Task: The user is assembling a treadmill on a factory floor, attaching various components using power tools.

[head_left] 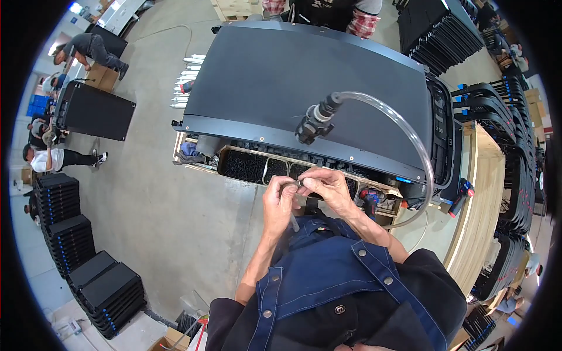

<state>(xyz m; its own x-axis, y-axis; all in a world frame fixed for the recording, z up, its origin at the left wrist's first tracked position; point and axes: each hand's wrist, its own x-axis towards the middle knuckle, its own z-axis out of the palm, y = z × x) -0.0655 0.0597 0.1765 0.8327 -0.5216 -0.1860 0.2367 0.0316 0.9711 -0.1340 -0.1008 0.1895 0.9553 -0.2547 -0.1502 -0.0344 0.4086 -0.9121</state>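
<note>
Grip of the left hand (277,203) and grip of the right hand (329,190) are both narrow, with the fingertips meeting on a small dark part (301,183). Biggest of the things is a black board (304,76), which lies flat just beyond the hands. On the near side is the person's blue apron (328,263). Along the near edge of the board runs a wooden tray (239,179), with small black pieces in its compartments. A clear hose (418,147) bends across the right side. Near the right hand is a power drill (370,199), red and blue. One black connector (316,121) is at the hose's upper end. Below the left hand shows a short piece of clear tube (294,223); whether this hand grips it, I cannot tell. Smallest is the dark part, between both hands, mostly hidden by fingers.
</note>
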